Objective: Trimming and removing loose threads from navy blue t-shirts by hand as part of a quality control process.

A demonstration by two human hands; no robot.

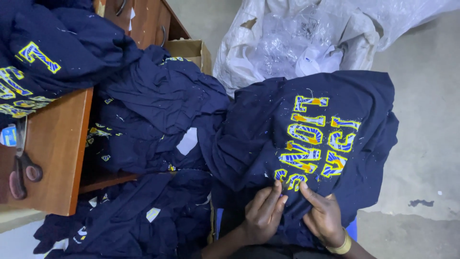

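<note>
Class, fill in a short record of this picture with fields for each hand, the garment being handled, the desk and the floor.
Left hand: pinching the shirt's fabric below the letters
Right hand: on the same spot, yellow wristband
Garment: navy shirt with yellow and blue lettering
Desk: wooden desk, scissors, more navy shirts
Floor: plastic bags

Matt navy cloth shirt [306,139], wooden table [52,144]

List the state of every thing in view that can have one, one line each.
Left hand: pinching the shirt fabric.
Right hand: pinching beside it, wristband on.
Navy shirt: spread out, lettering up.
Shirt pile: crumpled, unfolded.
Scissors: lying flat on the wooden table, blades shut.
Cardboard box: open.
Plastic sack: open, crumpled.
</note>
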